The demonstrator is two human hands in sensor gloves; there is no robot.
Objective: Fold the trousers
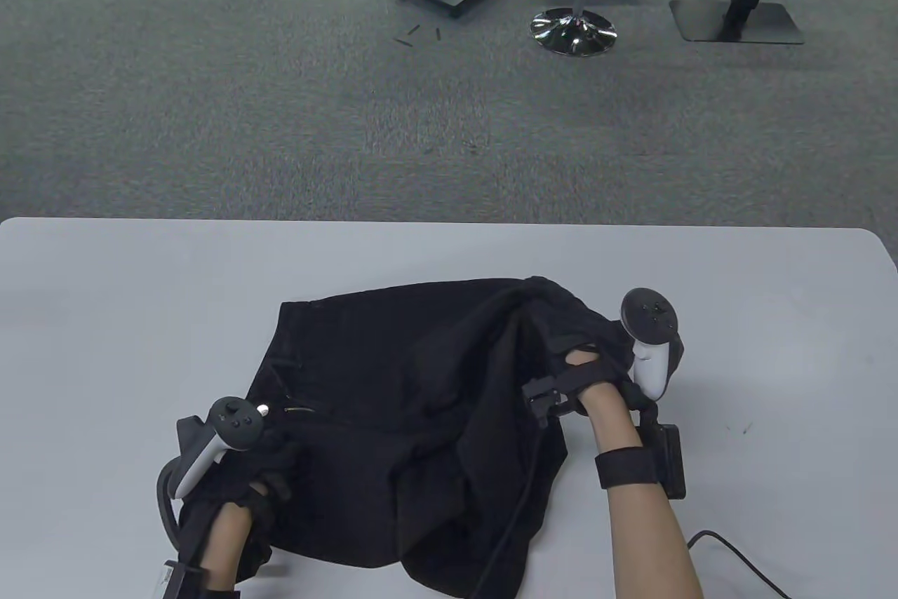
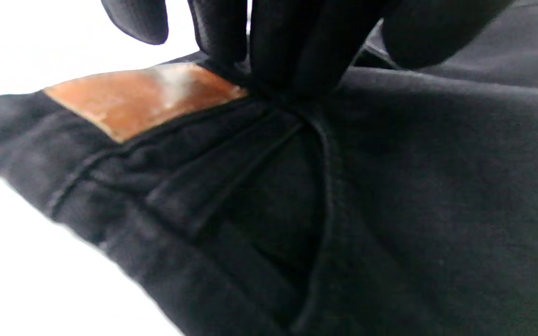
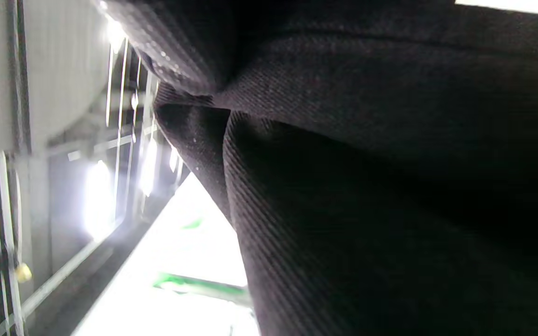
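Black trousers lie bunched on the white table, folded over with loose cloth at the near edge. My left hand pinches the waistband beside a brown leather patch, at the garment's near left. My right hand grips a gathered bunch of the cloth at the right and holds it raised off the table. The right wrist view is filled with dark twill cloth hanging close to the camera; the fingers there are hidden.
A black cable runs across the table at the near right. The table's far edge borders grey carpet with chair bases and stands beyond.
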